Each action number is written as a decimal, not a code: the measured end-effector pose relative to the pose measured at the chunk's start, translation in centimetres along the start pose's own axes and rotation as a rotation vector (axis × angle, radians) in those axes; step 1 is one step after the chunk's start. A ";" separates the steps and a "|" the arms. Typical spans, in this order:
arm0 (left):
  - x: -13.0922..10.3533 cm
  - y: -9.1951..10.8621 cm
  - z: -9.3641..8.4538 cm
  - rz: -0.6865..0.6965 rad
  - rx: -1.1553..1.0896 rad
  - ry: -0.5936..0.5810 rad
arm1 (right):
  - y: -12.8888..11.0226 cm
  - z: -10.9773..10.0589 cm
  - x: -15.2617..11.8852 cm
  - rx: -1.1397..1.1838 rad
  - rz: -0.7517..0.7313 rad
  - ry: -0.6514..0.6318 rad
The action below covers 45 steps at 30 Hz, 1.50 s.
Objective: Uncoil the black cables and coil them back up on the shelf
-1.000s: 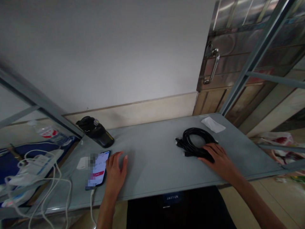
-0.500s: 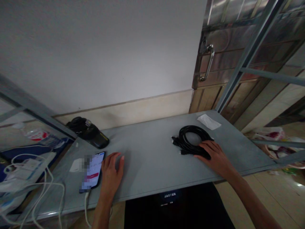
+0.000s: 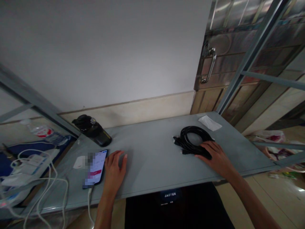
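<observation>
A coiled black cable (image 3: 185, 139) with its plug ends pointing left lies on the grey table (image 3: 147, 159). My right hand (image 3: 218, 159) is closed around the coil's near right side, thumb below and fingers over it. Beside the phone (image 3: 98, 167), my left hand (image 3: 115, 170) rests on the tabletop, thumb spread from loosely bent fingers, holding nothing. The phone's screen is lit, and a white charging cable (image 3: 89, 203) runs from its lower end.
A black bottle (image 3: 94, 132) stands at the back left. White paper (image 3: 210, 123) lies at the back right. Left of the table are a power strip (image 3: 33, 168) with white cords and a plastic bottle (image 3: 49, 133). Metal frame posts (image 3: 234, 90) rise at both ends.
The view has shifted slightly, so the left-side items appear a little further right. Both hands keep their places, the right one still on the coiled cable.
</observation>
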<state>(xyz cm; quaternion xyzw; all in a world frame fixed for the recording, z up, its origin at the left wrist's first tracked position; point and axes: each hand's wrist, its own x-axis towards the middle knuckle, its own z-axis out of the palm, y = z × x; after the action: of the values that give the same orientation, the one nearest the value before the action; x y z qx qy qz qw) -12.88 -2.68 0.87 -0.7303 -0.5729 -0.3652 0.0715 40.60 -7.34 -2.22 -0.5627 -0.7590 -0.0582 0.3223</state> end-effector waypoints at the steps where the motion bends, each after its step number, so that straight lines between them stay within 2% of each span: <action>1: 0.0 0.0 0.0 0.001 0.000 -0.003 | 0.0 0.0 0.0 0.000 -0.003 0.002; 45: -0.4 -0.3 0.4 0.043 0.024 -0.030 | 0.2 0.2 -0.2 -0.015 -0.019 0.004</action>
<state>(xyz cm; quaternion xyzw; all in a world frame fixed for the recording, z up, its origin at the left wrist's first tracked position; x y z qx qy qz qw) -13.01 -2.74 0.25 -0.7469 -0.5624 -0.3458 0.0794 40.73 -7.31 -2.53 -0.5578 -0.7631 -0.0683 0.3191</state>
